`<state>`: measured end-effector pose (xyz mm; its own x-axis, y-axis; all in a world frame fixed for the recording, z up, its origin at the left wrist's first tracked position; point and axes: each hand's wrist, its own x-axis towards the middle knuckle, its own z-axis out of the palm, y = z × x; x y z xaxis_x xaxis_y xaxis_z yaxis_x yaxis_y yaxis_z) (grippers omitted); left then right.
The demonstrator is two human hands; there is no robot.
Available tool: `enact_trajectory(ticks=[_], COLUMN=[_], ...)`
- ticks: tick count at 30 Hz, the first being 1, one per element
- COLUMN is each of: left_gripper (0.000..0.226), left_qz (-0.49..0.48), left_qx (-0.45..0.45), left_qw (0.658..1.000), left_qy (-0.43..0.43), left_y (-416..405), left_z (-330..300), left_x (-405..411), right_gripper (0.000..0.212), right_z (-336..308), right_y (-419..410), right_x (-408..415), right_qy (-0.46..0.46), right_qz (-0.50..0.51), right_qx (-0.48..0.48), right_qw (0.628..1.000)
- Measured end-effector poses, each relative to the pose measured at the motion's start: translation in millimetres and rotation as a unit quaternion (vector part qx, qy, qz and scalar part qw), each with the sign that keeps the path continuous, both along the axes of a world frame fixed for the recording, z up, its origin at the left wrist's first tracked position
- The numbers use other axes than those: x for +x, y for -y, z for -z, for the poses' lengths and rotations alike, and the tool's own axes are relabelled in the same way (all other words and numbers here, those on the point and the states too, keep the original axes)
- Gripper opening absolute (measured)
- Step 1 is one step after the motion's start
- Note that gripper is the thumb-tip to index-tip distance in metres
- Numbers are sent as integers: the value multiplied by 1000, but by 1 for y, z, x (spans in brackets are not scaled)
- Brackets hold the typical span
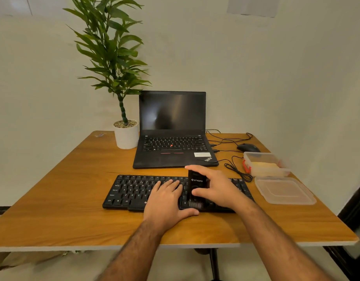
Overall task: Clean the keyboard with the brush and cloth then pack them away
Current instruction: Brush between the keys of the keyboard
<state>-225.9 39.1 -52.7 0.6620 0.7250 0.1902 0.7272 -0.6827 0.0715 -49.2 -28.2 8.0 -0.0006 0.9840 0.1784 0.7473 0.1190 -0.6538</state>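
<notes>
Two hands work over the black keyboard (146, 191) on the counter (73, 199): the right hand (213, 187) has its grip closed around an upright black brush (196, 191), bristles down on the keys, just beside the left hand (167, 201), resting flat with fingers spread.

My left hand (168, 197) lies flat, palm down, fingers together and stretched forward, thumb splayed out to the right. My right hand (213, 187) is arched beside it, wrapped over the black brush (196, 189), thumb pressing its near face and fingers curled over its top and far side. Both forearms are bare and reach forward, angling in toward each other.
</notes>
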Motion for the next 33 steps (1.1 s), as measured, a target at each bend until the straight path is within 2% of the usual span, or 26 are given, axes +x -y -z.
enact_trajectory(ticks=[2, 5, 9, 13, 15, 18, 22, 26, 30, 33], left_gripper=[106, 108, 108, 108, 107, 106, 107, 107, 109, 108], left_qz=[0, -3, -4, -5, -2, 1, -2, 0, -3, -2], left_qx=[-3, 2, -3, 3, 1, 0, 0, 0, 3, 2], left_qw=[1000, 1000, 1000, 1000, 1000, 1000, 1000, 1000, 1000, 1000], left_qy=[1, -6, -3, -3, 1, 9, 1, 8, 6, 10], left_y=[0, 1, 0, 0, 1, 1, 1, -1, -1, -1], left_z=[-1, -1, -1, 0, 0, 0, 0, 3, 3, 4], left_x=[0, 0, 0, -1, 0, -1, -1, -1, -1, -1], right_gripper=[72, 72, 71, 72, 72, 71, 73, 72, 73, 72], right_z=[-4, -2, -3, 0, 1, -4, 1, -1, 2, 0], right_y=[2, 2, 4, 2, 1, -2, -10, -15, -24, -29], right_x=[0, 1, 5, -1, -4, -4, -1, 0, 1, 2], right_qy=[-5, 56, -38, 51, 34, -3, 46, -11, 45, 10], right_qz=[-18, 40, -13, 36, 18, -21, 61, 1, 88, 42], right_qx=[-15, 32, -10, 34, 37, -6, 45, 1, 47, 22], right_qw=[1000, 997, 999, 997, 999, 1000, 996, 1000, 994, 999])
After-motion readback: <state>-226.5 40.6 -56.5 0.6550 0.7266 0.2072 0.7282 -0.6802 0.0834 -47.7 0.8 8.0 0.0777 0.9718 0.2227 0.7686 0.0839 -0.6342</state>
